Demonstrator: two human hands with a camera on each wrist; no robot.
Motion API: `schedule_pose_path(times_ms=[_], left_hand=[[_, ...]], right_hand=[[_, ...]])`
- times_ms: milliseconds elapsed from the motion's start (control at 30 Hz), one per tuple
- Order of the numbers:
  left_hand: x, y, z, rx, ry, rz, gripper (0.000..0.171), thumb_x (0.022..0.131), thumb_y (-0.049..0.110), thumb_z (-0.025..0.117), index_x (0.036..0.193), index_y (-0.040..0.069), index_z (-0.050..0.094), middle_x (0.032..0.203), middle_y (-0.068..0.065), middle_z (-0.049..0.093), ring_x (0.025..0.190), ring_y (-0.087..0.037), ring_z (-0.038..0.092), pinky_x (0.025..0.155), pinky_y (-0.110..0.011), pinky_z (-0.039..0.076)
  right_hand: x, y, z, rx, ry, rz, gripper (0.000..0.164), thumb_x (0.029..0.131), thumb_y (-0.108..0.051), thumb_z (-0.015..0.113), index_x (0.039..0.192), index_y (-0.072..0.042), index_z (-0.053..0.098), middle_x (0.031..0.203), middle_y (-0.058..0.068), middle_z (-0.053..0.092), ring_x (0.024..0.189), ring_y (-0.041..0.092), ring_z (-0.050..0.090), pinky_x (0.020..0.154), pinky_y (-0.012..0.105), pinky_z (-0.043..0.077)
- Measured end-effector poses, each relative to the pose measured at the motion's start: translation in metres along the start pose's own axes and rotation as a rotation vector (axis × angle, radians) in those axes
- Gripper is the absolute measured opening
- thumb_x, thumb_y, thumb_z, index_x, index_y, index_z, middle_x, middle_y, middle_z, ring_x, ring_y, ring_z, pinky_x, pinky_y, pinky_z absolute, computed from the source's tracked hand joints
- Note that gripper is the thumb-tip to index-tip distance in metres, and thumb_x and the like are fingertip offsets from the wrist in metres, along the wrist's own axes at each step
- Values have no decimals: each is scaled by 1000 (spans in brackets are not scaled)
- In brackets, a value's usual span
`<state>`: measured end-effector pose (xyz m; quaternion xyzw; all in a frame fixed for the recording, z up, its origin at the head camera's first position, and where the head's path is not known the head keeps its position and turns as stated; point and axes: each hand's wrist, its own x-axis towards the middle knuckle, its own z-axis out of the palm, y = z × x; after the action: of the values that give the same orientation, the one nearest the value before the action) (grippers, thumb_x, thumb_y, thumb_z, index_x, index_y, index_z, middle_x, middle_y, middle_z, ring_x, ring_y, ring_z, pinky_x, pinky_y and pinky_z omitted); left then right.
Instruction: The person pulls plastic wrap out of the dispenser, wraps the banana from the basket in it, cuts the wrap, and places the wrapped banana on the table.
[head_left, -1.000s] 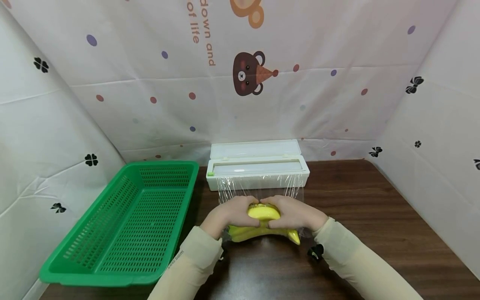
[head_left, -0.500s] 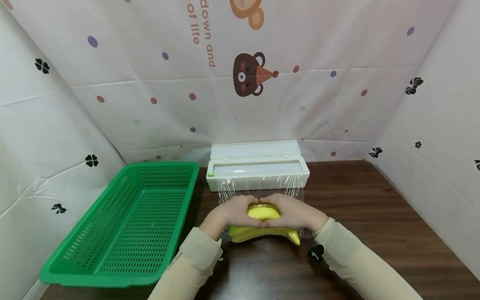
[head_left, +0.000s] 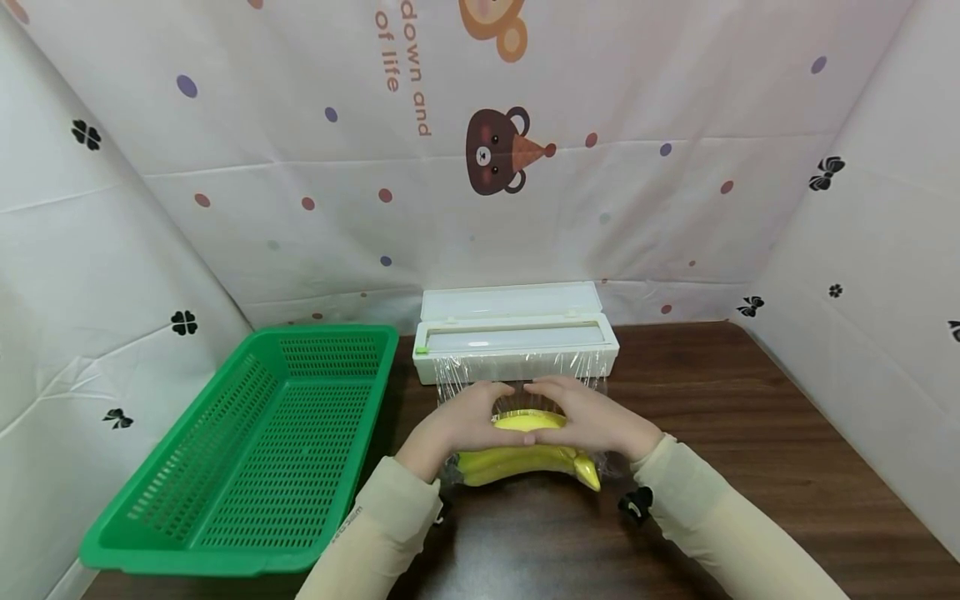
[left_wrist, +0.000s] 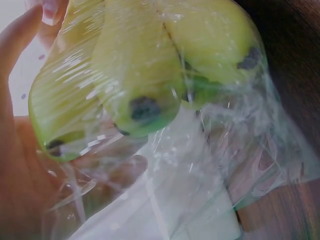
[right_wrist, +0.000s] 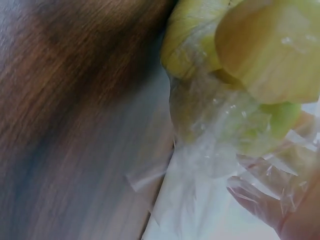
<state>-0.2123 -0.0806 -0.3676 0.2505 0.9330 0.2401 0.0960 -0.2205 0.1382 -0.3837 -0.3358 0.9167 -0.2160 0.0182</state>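
Observation:
A bunch of yellow bananas lies under clear cling film in the middle of the table. From its left side my left hand curves round the bunch; my right hand does the same from the right. The thumbs meet across the bananas, while the index fingers arch above the far side, tips a little apart. In the left wrist view the dark banana ends show through tight, shiny film. Loose film hangs crumpled by the right fingers in the right wrist view. Other fingers are hidden behind the bunch.
Behind the hands stands a white cling film dispenser, its lid raised, with film running from its front to the bananas. A green plastic basket sits at the left. Patterned cloth encloses the wooden table.
Both hands' index fingers have lifted and spread slightly apart from over the far side of the bananas. The thumbs have come together. The bananas and dispenser stay in place.

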Motion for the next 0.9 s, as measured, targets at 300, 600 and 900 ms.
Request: schedule_pose_path(times_ms=[300,600,900], left_hand=[[-2,3,-2,42,71,-20,86,77,69,58,139,10,46,139,-10,50,129,-27,46,102,-46,41],[-3,3,-3,138,161,-46,81,83,69,51,138,11,47,143,-12,46,130,-32,45,103,-51,40],[-1,-2,-2,233,215,-49,80,85,68,48,139,9,46,147,-15,39,134,-34,40,106,-52,36]], right_hand=[[1,1,-4,-24,46,-7,72,88,-59,53,141,-10,44,146,16,40,135,35,37,106,54,34],[1,6,-8,-31,80,19,63,93,-47,53,143,-10,41,148,16,37,135,37,36,106,57,31],[-2,14,-12,-32,105,42,60,94,-38,55,146,-14,37,150,15,33,135,39,35,104,59,32]])
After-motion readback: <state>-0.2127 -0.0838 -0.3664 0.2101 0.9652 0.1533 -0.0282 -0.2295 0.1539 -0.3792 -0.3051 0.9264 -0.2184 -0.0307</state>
